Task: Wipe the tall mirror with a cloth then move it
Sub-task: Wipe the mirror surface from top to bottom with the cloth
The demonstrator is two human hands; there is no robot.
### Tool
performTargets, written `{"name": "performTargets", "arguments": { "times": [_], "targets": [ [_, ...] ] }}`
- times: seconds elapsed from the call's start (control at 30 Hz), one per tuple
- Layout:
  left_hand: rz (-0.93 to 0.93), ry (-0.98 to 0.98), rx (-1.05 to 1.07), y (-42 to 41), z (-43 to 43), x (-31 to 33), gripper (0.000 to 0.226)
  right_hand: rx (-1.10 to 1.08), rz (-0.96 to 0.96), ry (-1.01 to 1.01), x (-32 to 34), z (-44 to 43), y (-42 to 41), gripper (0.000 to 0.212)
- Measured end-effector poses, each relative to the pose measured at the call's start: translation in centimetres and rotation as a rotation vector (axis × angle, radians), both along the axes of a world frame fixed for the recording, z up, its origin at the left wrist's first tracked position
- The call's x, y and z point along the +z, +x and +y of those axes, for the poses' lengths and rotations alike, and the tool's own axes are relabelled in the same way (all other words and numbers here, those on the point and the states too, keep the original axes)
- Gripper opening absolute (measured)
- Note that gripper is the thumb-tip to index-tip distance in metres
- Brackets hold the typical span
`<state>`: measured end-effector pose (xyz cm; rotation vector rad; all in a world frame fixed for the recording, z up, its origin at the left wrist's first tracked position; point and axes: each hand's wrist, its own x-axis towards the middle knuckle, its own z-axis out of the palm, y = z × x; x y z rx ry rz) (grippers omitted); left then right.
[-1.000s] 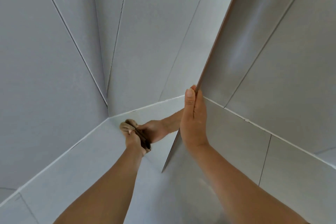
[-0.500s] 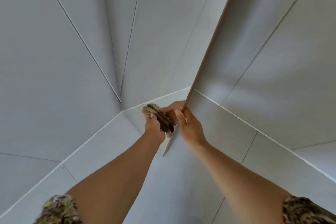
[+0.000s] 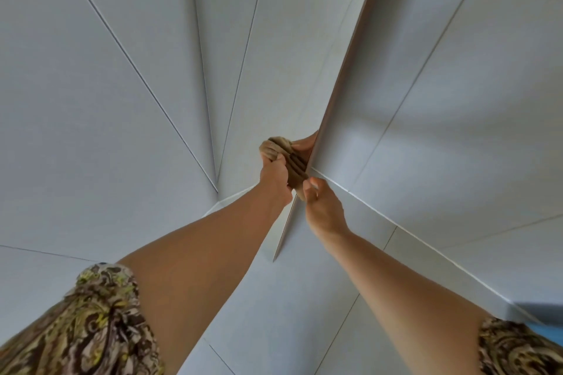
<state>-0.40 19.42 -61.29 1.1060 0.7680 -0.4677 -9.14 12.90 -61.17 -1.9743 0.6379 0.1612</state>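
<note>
Matte grey tiles fill nearly everything you see, large flat slabs cut by thin dark grout lines that fan towards a corner, with a white joint where wall meets floor. The tall mirror stands in that corner, seen almost edge-on. It shows as a long, straight, thin brownish edge slanting from the top right down to a sharp lower tip between your forearms. Its glossy face is turned to the left and reflects grey tile and a few fingers. Both your arms are bare below short sleeves of soft, paisley-patterned fabric in olive, brown and cream. Your right hand sits just right of the mirror's edge with its fingers curled and the thumb tip against the lower end of the cloth. You cannot tell from here whether it pinches the cloth or the edge itself. Your left hand is closed firmly round the cloth, a tan, ribbed, bunched wad pressed against the mirror's face close to its edge.
</note>
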Motion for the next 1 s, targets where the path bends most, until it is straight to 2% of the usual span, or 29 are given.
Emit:
{"name": "performTargets", "arguments": {
  "times": [0.2,0.37,0.57,0.77,1.0],
  "targets": [
    [-0.077,0.207,-0.083,-0.1,-1.8,9.6,0.031,-0.003,-0.020,-0.003,8.0,-2.4,-0.6,0.037],
    [-0.143,0.249,-0.135,-0.4,-3.3,18.8,0.031,0.045,-0.081,-0.023,15.8,-5.3,-0.4,0.037],
    [-0.288,0.159,-0.275,-1.9,-3.5,26.2,0.035,0.007,-0.174,0.042,23.9,-7.2,-1.0,0.028],
    [-0.311,0.006,-0.407,-4.5,-3.4,32.1,0.035,0.033,-0.268,0.050,32.2,-9.1,-3.0,0.009],
    [-0.305,-0.024,-0.527,-6.1,-4.5,39.6,0.029,0.124,-0.292,0.019,39.5,-11.0,-4.0,0.035]
  ]
}}
